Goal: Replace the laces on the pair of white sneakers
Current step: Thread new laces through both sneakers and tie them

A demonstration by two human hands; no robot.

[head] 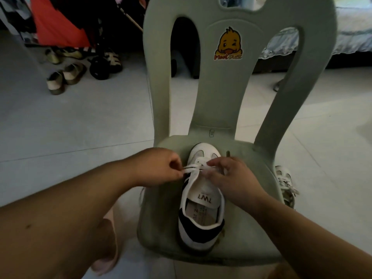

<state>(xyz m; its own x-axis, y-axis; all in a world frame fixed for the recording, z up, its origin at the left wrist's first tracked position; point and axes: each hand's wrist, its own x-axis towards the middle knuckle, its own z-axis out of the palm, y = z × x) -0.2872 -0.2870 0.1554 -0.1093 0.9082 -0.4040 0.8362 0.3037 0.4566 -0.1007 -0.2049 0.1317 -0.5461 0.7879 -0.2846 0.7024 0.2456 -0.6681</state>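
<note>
A white sneaker (201, 214) lies on the seat of a green chair (227, 97), toe toward the backrest. The left hand (159, 168) pinches the white lace (193, 168) just left of the eyelets. The right hand (231, 178) curls over the shoe's right side, fingertips closed on the same lace. The second sneaker (285, 186) sits on the floor right of the chair, partly hidden by it.
</note>
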